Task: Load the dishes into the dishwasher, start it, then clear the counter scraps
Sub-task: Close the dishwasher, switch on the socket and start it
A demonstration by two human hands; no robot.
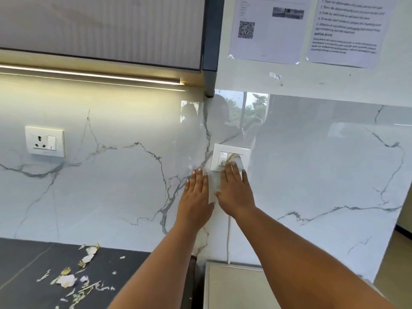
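Both hands are held flat with straight fingers against the white grey-veined marble wall (312, 175): the left hand (196, 197) beside, the right hand (236, 192) below the white switch plate (230, 158). Pale vegetable scraps (75, 277) lie scattered on the dark desk (20, 264). Two printed sheets (267, 30) with a QR code are taped above, their text unreadable.

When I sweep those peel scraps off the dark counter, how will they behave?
The peel scraps look thin, dry and papery, so probably very light and apt to scatter or flutter. The curled pieces may crumble if pinched. Fine slivers lie flat on the counter, likely hard to pick up singly.
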